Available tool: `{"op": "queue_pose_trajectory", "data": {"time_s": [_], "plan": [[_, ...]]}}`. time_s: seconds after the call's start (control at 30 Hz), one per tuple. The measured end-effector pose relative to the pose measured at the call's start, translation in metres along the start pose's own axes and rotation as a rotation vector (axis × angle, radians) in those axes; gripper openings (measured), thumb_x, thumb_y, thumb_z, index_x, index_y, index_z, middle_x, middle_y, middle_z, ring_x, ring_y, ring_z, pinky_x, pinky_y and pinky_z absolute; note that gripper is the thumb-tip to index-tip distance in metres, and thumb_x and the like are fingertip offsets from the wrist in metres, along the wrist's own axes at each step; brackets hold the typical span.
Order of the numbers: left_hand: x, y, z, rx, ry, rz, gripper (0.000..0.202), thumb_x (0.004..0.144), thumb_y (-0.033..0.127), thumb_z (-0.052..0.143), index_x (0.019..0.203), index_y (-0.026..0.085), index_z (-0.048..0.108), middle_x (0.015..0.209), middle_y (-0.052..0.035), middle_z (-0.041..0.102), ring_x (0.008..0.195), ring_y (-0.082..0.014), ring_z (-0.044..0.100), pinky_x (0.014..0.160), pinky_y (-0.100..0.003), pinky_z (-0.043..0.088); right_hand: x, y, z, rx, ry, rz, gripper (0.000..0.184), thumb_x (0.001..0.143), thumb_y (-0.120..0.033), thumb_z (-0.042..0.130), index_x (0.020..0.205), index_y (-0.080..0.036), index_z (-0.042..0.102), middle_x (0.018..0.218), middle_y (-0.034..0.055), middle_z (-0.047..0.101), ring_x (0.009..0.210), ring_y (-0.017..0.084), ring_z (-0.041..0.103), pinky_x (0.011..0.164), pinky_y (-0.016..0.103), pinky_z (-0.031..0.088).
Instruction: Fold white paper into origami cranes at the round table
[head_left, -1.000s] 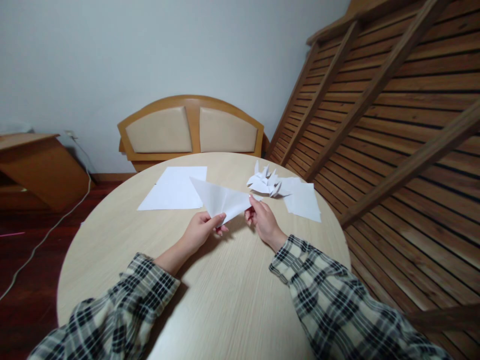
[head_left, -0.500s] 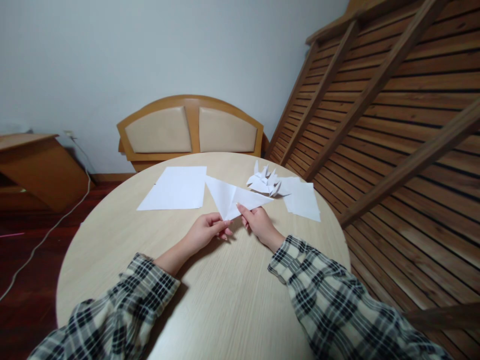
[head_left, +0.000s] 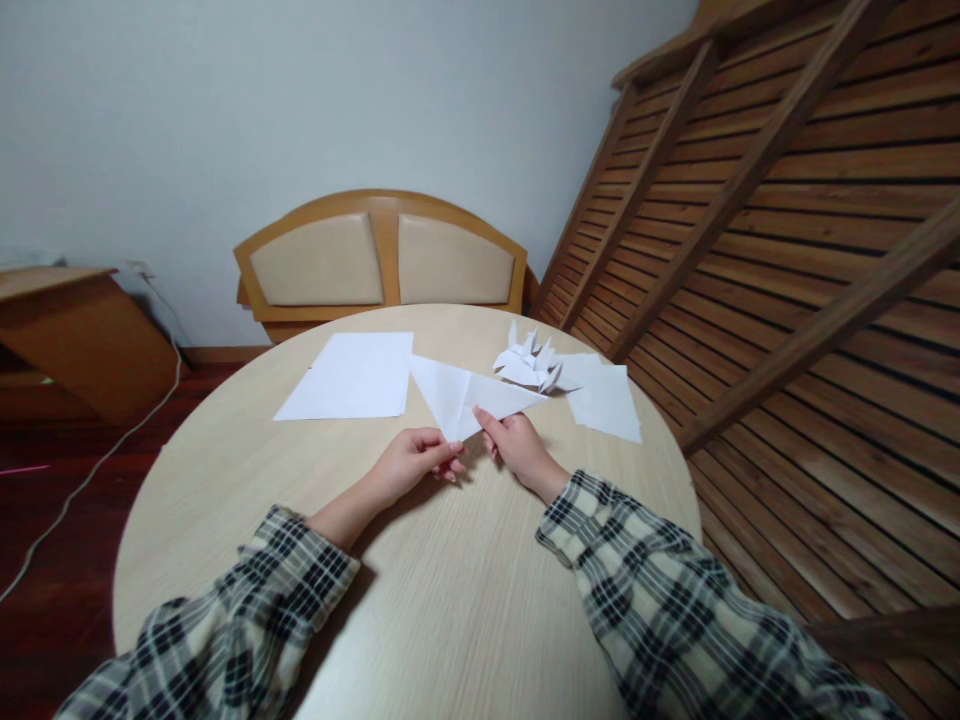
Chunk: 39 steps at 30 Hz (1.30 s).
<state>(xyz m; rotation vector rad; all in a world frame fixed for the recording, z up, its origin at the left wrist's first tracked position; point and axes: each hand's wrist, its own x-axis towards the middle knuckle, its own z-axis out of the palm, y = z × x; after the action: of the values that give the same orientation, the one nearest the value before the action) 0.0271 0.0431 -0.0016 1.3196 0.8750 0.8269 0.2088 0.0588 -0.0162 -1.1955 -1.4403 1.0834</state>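
Note:
A white sheet of paper folded into a triangle is held above the round table, its point towards me and a crease running down its middle. My left hand pinches the near point between thumb and fingers. On the right edge, my right hand grips the paper with its thumb on top; its other fingers are partly hidden beneath. Just beyond the triangle's right corner lies a cluster of folded white paper figures with pointed tips.
White paper sheets lie at the table's far left. More white sheets lie at the right, beside the folded figures. The round wooden table stands before a headboard. A slatted wooden frame leans along the right.
The folded paper has shifted very slightly, its left corner a little lower and its crease less marked. Both hands keep nearly the same place and grip.

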Motion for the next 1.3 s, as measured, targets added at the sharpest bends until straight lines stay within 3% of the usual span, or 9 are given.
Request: {"op": "queue_pose_trajectory", "data": {"time_s": [0.4, 0.53, 0.7, 0.9, 1.03, 1.13, 1.3], "plan": [[0.0, -0.001, 0.001, 0.031, -0.004, 0.02, 0.038, 0.075, 0.048, 0.073, 0.07, 0.011, 0.072, 0.069, -0.0104, 0.072, 0.058, -0.0129, 0.061, 0.065, -0.028, 0.052, -0.003, -0.002, 0.002, 0.093, -0.132, 0.049, 0.044, 0.08, -0.057, 0.063, 0.06, -0.018, 0.053, 0.045, -0.0043, 0.049, 0.037, 0.007, 0.042, 0.033, 0.02, 0.03], [-0.002, 0.001, 0.001, 0.113, -0.078, 0.071, 0.041, 0.078, 0.051, 0.069, 0.072, 0.011, 0.073, 0.068, -0.0101, 0.072, 0.059, -0.0134, 0.061, 0.065, -0.028, 0.051, -0.008, -0.007, 0.003, 0.146, -0.184, 0.063, 0.036, 0.079, -0.052, 0.067, 0.078, -0.016, 0.06, 0.057, -0.0021, 0.058, 0.043, 0.007, 0.045, 0.036, 0.019, 0.032], [-0.002, 0.0, 0.001, 0.207, -0.143, 0.096, 0.044, 0.081, 0.054, 0.063, 0.074, 0.012, 0.073, 0.07, -0.0095, 0.072, 0.059, -0.0129, 0.06, 0.063, -0.026, 0.049, -0.012, -0.01, 0.004, 0.138, -0.226, 0.076, 0.031, 0.079, -0.046, 0.067, 0.073, -0.017, 0.057, 0.054, -0.0039, 0.052, 0.043, 0.006, 0.038, 0.038, 0.02, 0.025], [0.001, -0.006, -0.001, 0.359, -0.012, 0.119, 0.053, 0.086, 0.058, 0.052, 0.062, 0.013, 0.068, 0.059, -0.0078, 0.068, 0.054, -0.0131, 0.058, 0.056, -0.025, 0.044, -0.012, -0.011, 0.004, 0.169, -0.204, 0.074, 0.03, 0.077, -0.045, 0.068, 0.078, -0.017, 0.058, 0.06, -0.003, 0.055, 0.045, 0.007, 0.04, 0.038, 0.02, 0.025], [0.0, -0.005, -0.003, 0.534, 0.093, 0.119, 0.055, 0.084, 0.059, 0.052, 0.05, 0.016, 0.059, 0.045, -0.0022, 0.055, 0.042, -0.0097, 0.045, 0.046, -0.023, 0.032, -0.011, -0.01, 0.004, 0.184, -0.211, 0.065, 0.03, 0.075, -0.043, 0.07, 0.082, -0.015, 0.06, 0.068, -0.0009, 0.06, 0.046, 0.005, 0.043, 0.039, 0.019, 0.031], [-0.001, -0.002, -0.004, 0.493, 0.128, 0.127, 0.054, 0.082, 0.059, 0.052, 0.048, 0.018, 0.052, 0.041, 0.001, 0.047, 0.039, -0.009, 0.039, 0.042, -0.024, 0.026, -0.011, -0.008, 0.004, 0.175, -0.244, 0.087, 0.031, 0.075, -0.042, 0.069, 0.085, -0.014, 0.061, 0.07, 0.0001, 0.061, 0.045, 0.006, 0.044, 0.038, 0.019, 0.033], [-0.001, 0.0, -0.003, 0.397, 0.179, 0.157, 0.05, 0.08, 0.059, 0.054, 0.05, 0.019, 0.051, 0.043, 0.0019, 0.045, 0.041, -0.0091, 0.039, 0.042, -0.023, 0.027, -0.011, -0.007, 0.003, 0.161, -0.29, 0.074, 0.03, 0.077, -0.043, 0.068, 0.081, -0.014, 0.061, 0.064, -0.0006, 0.059, 0.044, 0.006, 0.044, 0.037, 0.019, 0.033]]}}
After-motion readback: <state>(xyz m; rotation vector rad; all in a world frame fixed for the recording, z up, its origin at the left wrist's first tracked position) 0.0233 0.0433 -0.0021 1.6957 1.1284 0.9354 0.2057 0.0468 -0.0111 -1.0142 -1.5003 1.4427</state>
